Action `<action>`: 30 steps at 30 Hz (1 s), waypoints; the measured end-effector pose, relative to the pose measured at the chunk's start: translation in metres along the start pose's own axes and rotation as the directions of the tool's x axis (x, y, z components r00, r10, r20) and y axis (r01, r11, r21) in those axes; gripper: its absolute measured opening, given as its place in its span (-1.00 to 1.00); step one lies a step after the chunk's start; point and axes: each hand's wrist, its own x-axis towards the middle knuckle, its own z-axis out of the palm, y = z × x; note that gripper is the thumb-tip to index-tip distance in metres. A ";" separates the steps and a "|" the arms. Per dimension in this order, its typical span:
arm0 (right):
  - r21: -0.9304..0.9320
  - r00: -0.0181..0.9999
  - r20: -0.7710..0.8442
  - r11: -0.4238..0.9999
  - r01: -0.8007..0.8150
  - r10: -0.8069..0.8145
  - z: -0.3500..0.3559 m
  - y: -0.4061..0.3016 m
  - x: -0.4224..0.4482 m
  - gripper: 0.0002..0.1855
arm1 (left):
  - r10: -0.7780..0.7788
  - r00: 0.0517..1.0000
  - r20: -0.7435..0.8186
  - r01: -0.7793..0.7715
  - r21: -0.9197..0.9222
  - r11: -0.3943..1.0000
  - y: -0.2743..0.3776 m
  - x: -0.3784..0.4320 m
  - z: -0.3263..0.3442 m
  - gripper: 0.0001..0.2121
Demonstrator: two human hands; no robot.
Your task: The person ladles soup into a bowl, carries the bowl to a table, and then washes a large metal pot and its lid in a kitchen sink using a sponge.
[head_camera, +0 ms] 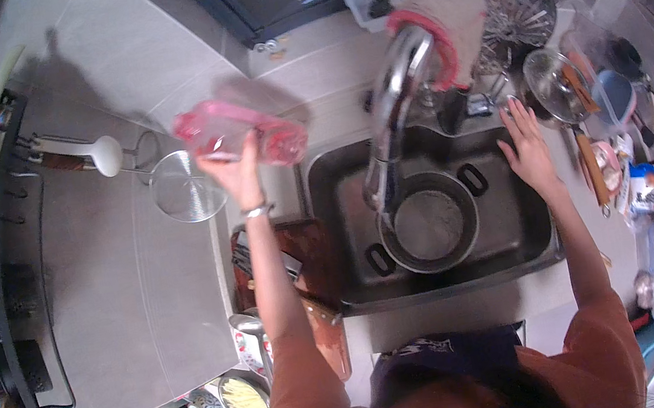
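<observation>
My left hand (239, 176) holds a pink translucent plastic bottle (240, 133) from below, raised left of the sink (520, 236), with the bottle lying nearly on its side. My right hand (529, 151) has its fingers spread at the sink's right rim, near the tap fittings, and holds nothing. In the dark sink sits a round metal pot (431, 222) with two black handles; what looks like water is in it. A curved chrome faucet (396, 95) arches over the pot, with a cloth (455, 20) that has a red edge draped around its upper part.
A wooden cutting board (309, 233) with a knife lies left of the sink. A wire strainer (188, 186) and a white ladle (107, 155) hang on the left wall. Glass lids (554, 85) and utensils crowd the right counter. Plates of cut food (244, 400) stand at lower left.
</observation>
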 end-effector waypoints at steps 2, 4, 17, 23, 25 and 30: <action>0.024 0.996 -0.062 0.998 -0.060 0.061 0.008 0.010 0.006 -0.48 | -0.009 0.997 0.076 0.019 -0.133 0.991 0.035 -0.030 -0.027 -0.19; 0.090 0.985 -0.117 0.989 -0.115 0.126 0.017 0.026 0.012 -0.49 | -0.034 0.978 0.206 0.104 -0.340 0.935 0.067 -0.063 -0.049 -0.23; 0.531 0.899 -0.179 0.808 -0.254 0.400 0.068 0.057 0.024 -0.34 | -0.383 0.239 0.892 0.508 0.221 0.833 0.075 -0.219 -0.110 -0.16; 0.836 0.862 0.118 0.420 -0.354 0.493 0.073 0.061 0.054 -0.45 | -0.409 0.213 0.887 0.470 0.274 0.839 0.061 -0.233 -0.106 -0.14; 0.853 0.805 0.168 0.325 -0.408 0.569 0.057 0.042 0.058 -0.48 | -0.414 0.206 0.887 0.449 0.290 0.845 0.060 -0.234 -0.101 -0.13; 0.797 0.749 0.096 0.399 -0.452 0.656 0.068 0.054 0.064 -0.54 | -0.435 0.148 0.888 0.467 0.325 0.822 0.060 -0.235 -0.087 -0.12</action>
